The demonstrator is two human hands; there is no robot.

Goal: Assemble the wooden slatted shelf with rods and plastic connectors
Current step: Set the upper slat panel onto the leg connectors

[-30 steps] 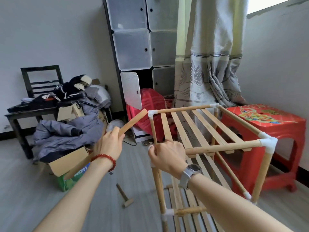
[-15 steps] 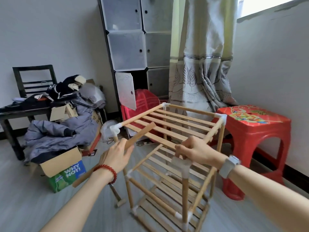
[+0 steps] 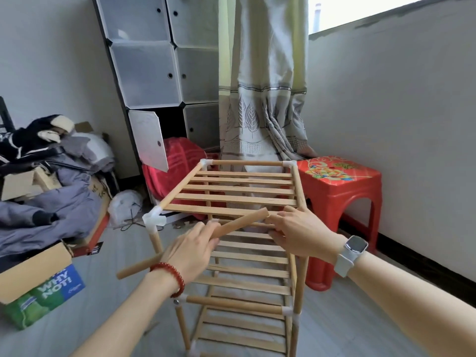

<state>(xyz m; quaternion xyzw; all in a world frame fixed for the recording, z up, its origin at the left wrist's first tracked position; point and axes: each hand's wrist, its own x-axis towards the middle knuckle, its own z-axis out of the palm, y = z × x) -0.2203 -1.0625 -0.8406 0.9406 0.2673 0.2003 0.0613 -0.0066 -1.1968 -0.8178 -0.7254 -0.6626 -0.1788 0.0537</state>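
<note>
Floor point(image 3: 108, 328) space around the shelf point(image 3: 239, 199) is bounded closely: a red stool point(image 3: 340, 191) stands just beside its right side, a cardboard box point(image 3: 38, 279) and a heap of clothing point(image 3: 49, 202) lie to the left, and a cabinet point(image 3: 159, 73) and curtain point(image 3: 260, 99) stand behind. Bare floor shows at the near left and near right. The shelf stands upright on the floor, built of pale wooden rods, flat slats in tiers, and translucent white plastic connectors at the corners, one connector point(image 3: 154, 219) at the near left top corner. The left hand point(image 3: 193, 251) has a closed grip around a loose rod point(image 3: 195, 240), which slants from lower left up to the top tier's front edge. The right hand point(image 3: 301, 231) rests at the near right top corner, fingers curled there; what its grip encloses cannot be determined.
</note>
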